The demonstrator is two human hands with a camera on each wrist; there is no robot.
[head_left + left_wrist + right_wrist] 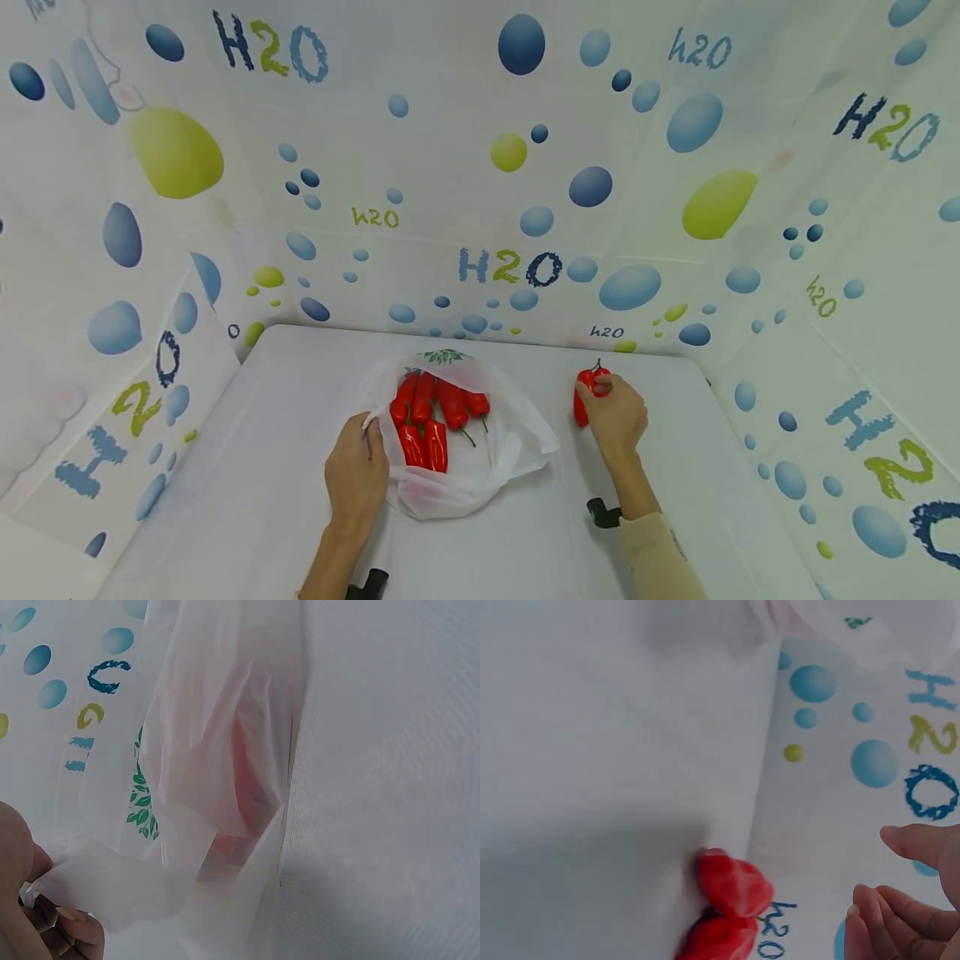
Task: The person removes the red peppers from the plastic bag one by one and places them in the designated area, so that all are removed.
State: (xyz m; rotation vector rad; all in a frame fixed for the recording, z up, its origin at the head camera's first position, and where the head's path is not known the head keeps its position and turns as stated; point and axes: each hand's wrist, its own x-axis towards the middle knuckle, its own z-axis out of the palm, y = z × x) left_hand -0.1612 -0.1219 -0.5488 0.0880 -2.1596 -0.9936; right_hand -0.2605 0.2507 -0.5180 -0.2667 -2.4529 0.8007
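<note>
A white plastic bag [517,450] lies on the table with its mouth spread, and several red peppers [452,404] show inside it. The left hand [356,475] pinches the bag's left edge; in the left wrist view the thumb and fingers hold a gathered corner of the bag [112,885]. Right of the bag are two red peppers [581,410] with dark stems. Over them is the right hand [618,414]. In the right wrist view its thumb and fingers [881,922] are spread apart, and a gap separates them from the peppers [735,885].
A white-covered table [277,400] carries everything. White curtain walls [450,150] printed with blue and green drops and "H2O" stand behind and on both sides. Dark wrist camera mounts [602,512] sit by both wrists.
</note>
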